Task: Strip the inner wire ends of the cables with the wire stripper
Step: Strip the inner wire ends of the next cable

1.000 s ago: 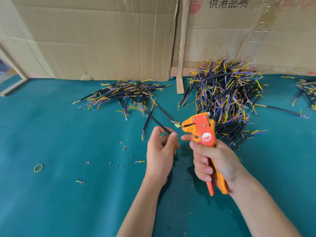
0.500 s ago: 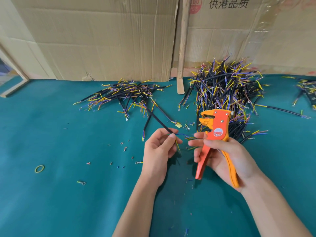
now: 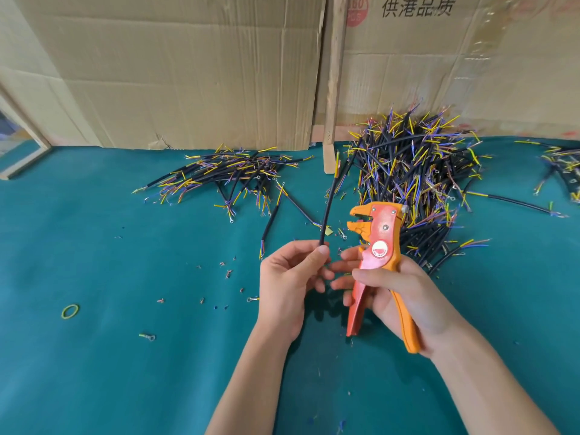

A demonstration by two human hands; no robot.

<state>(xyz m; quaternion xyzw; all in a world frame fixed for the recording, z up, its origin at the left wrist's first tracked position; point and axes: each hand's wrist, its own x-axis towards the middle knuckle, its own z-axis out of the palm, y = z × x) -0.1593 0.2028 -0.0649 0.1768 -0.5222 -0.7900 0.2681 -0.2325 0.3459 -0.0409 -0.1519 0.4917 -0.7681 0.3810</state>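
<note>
My left hand (image 3: 290,277) pinches the lower end of a black cable (image 3: 328,205) that stands nearly upright, its yellow inner wires pointing away at the top. My right hand (image 3: 392,287) grips the orange wire stripper (image 3: 381,246) by its handles, which are spread apart; its jaws face left and are open, with no wire in them. The stripper's jaws sit a little right of the cable, apart from it. A big heap of black cables (image 3: 414,171) with yellow, blue and purple wire ends lies behind the stripper. A flatter pile of cables (image 3: 226,174) lies at the back left.
Cardboard sheets (image 3: 188,73) and a wooden strip (image 3: 332,89) stand along the back of the teal table (image 3: 110,372). More cables (image 3: 561,164) lie at the far right. Insulation scraps (image 3: 226,271), a ring terminal (image 3: 147,336) and a yellow rubber band (image 3: 70,311) are scattered at the left.
The stripper came off the wire end and its handles spread apart. My left hand turned the cable from slanting left to nearly upright.
</note>
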